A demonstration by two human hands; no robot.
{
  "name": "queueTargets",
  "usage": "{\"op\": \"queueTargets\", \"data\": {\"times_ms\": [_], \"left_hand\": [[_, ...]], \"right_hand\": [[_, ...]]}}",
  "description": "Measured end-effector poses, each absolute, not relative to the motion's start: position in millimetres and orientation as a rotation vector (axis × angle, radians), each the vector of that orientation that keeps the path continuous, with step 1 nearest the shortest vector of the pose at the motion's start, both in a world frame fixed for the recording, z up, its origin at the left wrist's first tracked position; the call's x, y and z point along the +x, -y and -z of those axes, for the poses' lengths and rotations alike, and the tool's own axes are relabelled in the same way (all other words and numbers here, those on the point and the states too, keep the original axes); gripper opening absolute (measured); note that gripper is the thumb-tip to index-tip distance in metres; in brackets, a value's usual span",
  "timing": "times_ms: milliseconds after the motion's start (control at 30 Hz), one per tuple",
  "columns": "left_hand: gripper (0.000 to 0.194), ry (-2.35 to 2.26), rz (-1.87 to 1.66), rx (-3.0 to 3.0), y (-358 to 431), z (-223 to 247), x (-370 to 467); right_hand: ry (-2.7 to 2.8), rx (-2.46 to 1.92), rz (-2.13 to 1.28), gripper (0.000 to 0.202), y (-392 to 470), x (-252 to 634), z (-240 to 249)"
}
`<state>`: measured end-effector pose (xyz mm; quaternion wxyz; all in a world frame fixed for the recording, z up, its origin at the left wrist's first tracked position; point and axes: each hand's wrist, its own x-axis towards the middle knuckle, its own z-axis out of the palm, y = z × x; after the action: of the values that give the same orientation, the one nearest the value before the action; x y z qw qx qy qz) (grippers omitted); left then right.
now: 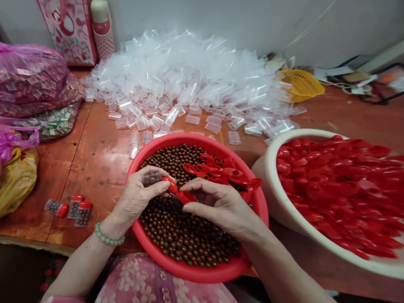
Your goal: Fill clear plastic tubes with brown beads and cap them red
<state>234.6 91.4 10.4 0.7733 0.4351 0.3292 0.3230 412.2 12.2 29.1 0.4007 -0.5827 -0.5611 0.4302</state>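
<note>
Frame centre: left hand (137,192) is pinching a clear oblong plastic case (152,179), right hand (222,206) gripping a glossy red plastic piece (185,197) — steady alignment is likely helping.

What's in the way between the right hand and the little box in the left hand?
Just red plastic: the right hand pinches it near the red end of the box in the left hand. Nothing else visible is between them.

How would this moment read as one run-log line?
Left hand: holding red-topped clear plastic container; Right hand: holding red plastic piece; Below: round red plastic basin, glossy brown balls; Right: white plastic tub, red pieces
</note>
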Motion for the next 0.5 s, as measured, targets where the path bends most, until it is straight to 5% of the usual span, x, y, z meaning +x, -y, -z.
{"op": "queueTargets", "data": {"times_ms": [167, 500], "left_hand": [[0.022, -0.737, -0.748, 0.922, -91, -9, 236], [0.026, -0.799, -0.605, 0.912, -89, -18, 239]], "right_hand": [[1.586, -1.545, -0.670, 0.014, -10, 406, -19], [1.070, -1.423, -0.772, 0.022, -18, 385, -9]]}}
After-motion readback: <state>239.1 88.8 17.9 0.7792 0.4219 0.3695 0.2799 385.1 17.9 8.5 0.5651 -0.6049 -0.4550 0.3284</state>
